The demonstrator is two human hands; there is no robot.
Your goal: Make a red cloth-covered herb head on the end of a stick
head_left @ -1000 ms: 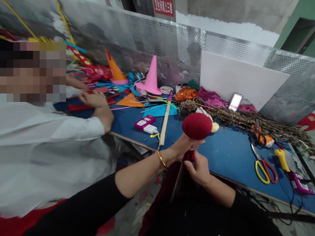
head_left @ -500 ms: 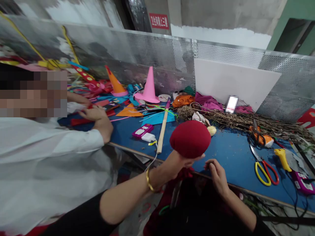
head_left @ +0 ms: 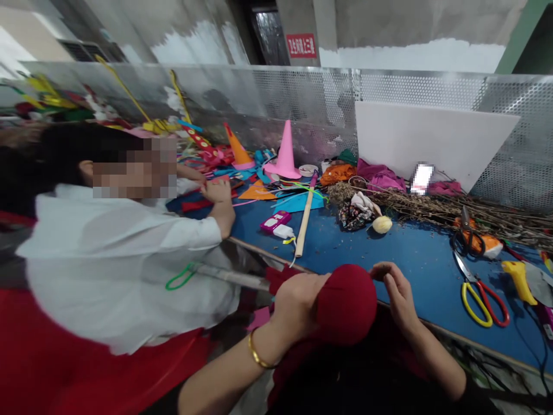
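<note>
My left hand [head_left: 298,305], with a gold bangle at the wrist, is closed around the base of a red cloth-covered ball [head_left: 348,305]. A pale stick [head_left: 233,276] with a green loop [head_left: 179,278] at its end points left from beneath that hand, red cloth bunched along it. How the stick joins the ball is hidden by my hand. My right hand [head_left: 400,297] is just right of the ball, fingers loosely bent and apart, with nothing visible in them. Whether its fingertips touch the ball I cannot tell.
A blue table [head_left: 415,271] carries scissors [head_left: 479,288], a yellow-handled glue gun [head_left: 518,282], a wooden stick [head_left: 306,225], a pale yellow ball [head_left: 382,225], dried stems [head_left: 423,207] and a pink cone hat [head_left: 286,155]. A co-worker in a white shirt [head_left: 129,259] sits close on the left.
My left hand has lowered the red ball towards me and tipped it, so the stick swings out to the left. My right hand is nearer the ball. The view has turned left.
</note>
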